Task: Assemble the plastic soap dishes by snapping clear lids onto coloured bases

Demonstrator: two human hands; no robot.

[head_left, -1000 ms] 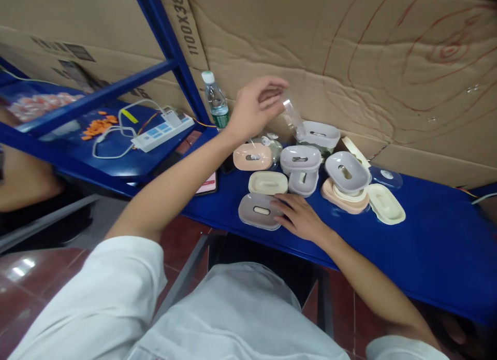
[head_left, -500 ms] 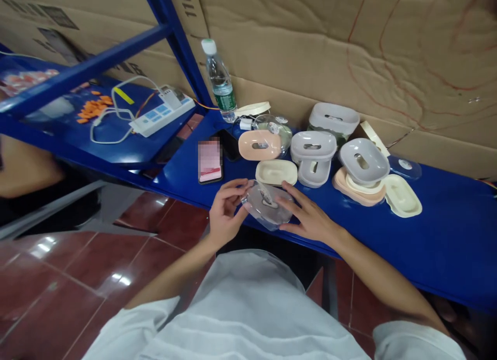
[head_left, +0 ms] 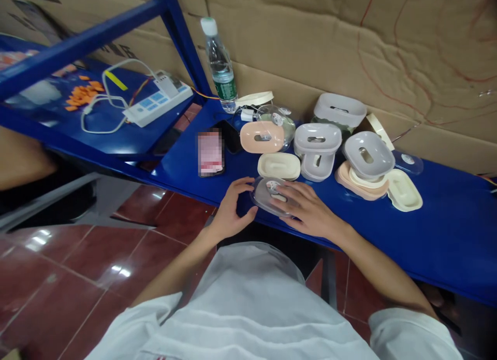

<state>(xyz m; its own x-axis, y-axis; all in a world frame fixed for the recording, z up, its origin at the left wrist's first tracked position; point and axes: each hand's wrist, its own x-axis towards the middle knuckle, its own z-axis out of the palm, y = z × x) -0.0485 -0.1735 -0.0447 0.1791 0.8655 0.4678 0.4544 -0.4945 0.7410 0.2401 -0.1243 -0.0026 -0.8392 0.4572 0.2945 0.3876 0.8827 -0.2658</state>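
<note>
My left hand (head_left: 235, 210) stood at the left end of a grey oval soap dish (head_left: 267, 202), curved, with a wide gap between the thumb and the other fingers; it gripped nothing. The thumb and the forefinger were very near to the edge, but whether they touched it I could not tell. My right hand (head_left: 312, 210) was the nearer one: its fingers were spread over the right part of the clear cover (head_left: 259, 190), which lay upon the dish, and they did not wrap around it. If the cover sat fully down, I could not see.

So the dish was between my two hands, at the front edge of the blue table (head_left: 438, 235). Its long axis ran from the left hand toward the right hand, a little slanted, with the right end closer to my body.

Just beyond the dish, ahead of my right fingertips, was a cream oval tray (head_left: 278, 166). A peach dish (head_left: 254, 138) lay farther behind that. Beyond my left hand lay a phone (head_left: 210, 154), and farther still a water bottle (head_left: 225, 83). To the right of my right hand, farther back, a tilted grey dish (head_left: 368, 154) rested on a small stack.
</note>
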